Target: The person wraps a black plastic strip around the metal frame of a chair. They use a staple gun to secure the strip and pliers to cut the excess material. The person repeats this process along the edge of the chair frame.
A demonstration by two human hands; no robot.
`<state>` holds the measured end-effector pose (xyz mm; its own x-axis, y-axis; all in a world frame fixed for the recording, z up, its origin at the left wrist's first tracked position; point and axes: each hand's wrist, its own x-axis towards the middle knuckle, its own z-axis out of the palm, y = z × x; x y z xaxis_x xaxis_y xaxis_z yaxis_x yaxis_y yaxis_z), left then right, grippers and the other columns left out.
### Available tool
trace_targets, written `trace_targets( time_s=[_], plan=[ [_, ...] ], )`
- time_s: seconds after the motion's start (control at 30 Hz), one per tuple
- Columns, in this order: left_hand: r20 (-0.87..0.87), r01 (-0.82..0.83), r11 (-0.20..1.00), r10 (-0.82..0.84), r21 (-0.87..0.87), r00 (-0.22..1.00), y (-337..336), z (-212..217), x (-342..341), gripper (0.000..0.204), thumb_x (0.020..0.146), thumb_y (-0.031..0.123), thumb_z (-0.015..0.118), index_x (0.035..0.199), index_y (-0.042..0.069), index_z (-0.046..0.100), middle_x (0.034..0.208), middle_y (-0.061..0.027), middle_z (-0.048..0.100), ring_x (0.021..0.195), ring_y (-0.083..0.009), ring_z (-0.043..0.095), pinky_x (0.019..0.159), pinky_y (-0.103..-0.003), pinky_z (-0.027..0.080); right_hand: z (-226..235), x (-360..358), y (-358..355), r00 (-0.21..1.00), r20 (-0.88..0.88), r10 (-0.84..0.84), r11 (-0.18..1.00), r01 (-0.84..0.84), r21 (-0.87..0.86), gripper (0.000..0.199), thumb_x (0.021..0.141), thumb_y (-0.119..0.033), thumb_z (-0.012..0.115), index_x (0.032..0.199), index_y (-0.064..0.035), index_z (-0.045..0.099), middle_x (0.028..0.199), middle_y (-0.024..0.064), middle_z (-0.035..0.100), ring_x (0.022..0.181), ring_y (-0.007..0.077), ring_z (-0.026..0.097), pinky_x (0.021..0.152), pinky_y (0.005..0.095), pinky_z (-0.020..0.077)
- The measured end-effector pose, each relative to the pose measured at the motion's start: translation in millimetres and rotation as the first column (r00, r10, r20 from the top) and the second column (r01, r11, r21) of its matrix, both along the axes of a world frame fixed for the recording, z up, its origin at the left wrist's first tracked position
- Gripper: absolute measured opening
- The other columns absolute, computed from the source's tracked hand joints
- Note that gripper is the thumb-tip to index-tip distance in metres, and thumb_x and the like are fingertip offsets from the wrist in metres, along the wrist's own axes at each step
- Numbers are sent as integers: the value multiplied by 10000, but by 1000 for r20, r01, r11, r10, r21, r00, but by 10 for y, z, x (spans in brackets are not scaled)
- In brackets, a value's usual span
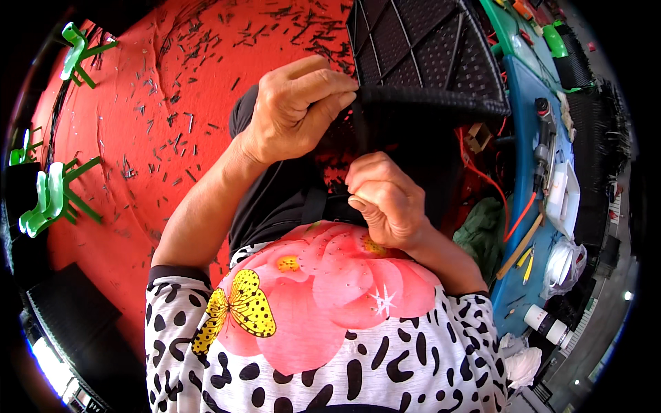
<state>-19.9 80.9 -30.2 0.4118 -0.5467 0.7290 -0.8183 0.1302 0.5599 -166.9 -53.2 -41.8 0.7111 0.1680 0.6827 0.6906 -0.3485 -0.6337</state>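
Pressing thumb and fingertips together, in the head view the left hand (pixel 299 103) is at the near left corner of a black woven panel (pixel 427 58); whether that grip pinches a strand cannot be told. The right hand (pixel 389 199) curls nearer the body, thumb close to the fingers, its hold unclear. Rightward, a blue bench (pixel 509 306) bears a dark handheld tool (pixel 544 131).

The person is wearing a white short-sleeved shirt (pixel 406 337) with black blotches. A big pink flower (pixel 303 337) with yellow centres is filling its front, and a black-spotted yellow butterfly (pixel 253 303) is overlapping it. Dark bands (pixel 180 272) are edging the sleeves; black trousers (pixel 265 210) are covering the legs.
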Motion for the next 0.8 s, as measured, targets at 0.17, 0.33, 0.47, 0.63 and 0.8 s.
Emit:
trace_targets(
  time_s=[0.17, 0.33, 0.47, 0.63, 0.8],
  plan=[
    [6, -10, 999, 10, -36, 1000, -3, -15, 48, 102, 772, -49, 632, 872, -30, 641, 670, -97, 549, 564, -193, 536, 522, -283, 420, 108, 2, -143, 982, -168, 92, 973, -52, 226, 124, 825, -23, 656, 823, 12, 537, 848, 151, 577, 774, 234, 598, 677, 318, 506],
    [-2, -34, 998, 34, -52, 999, -18, 5, 21, 92, 772, -45, 639, 862, -24, 638, 661, -99, 541, 562, -199, 538, 520, -287, 417, 308, -1, -168, 807, -587, 58, 776, 333, 536, 184, 885, -128, 637, 986, -2, 548, 881, 60, 584, 715, 63, 522, 628, 197, 427],
    [-28, -27, 999, 26, -30, 999, -2, -9, 13, 88, 777, -38, 638, 863, -20, 634, 657, -99, 536, 558, -206, 532, 517, -293, 413, 345, -12, -255, 502, -831, 240, 856, 295, 425, 125, 861, -125, 677, 828, -17, 625, 657, -33, 545, 542, 17, 449, 484, 159, 351],
    [-28, -12, 998, 10, -58, 1000, 11, -21, 29, 93, 777, -37, 636, 867, -19, 628, 656, -95, 534, 558, -212, 529, 517, -297, 415, 572, 179, -328, 571, -677, 464, 772, 114, 625, 76, 830, -29, 681, 862, 3, 620, 727, 2, 562, 547, 28, 459, 473, 157, 366],
    [-34, 0, 999, -2, -49, 999, 11, -26, 42, 89, 773, -33, 635, 861, -22, 628, 673, -100, 549, 564, -218, 547, 513, -301, 424, 463, 385, -278, 948, -317, 25, 980, 39, 197, 111, 806, 85, 649, 891, 50, 587, 859, 92, 585, 638, 68, 578, 518, 182, 440]
  ],
)
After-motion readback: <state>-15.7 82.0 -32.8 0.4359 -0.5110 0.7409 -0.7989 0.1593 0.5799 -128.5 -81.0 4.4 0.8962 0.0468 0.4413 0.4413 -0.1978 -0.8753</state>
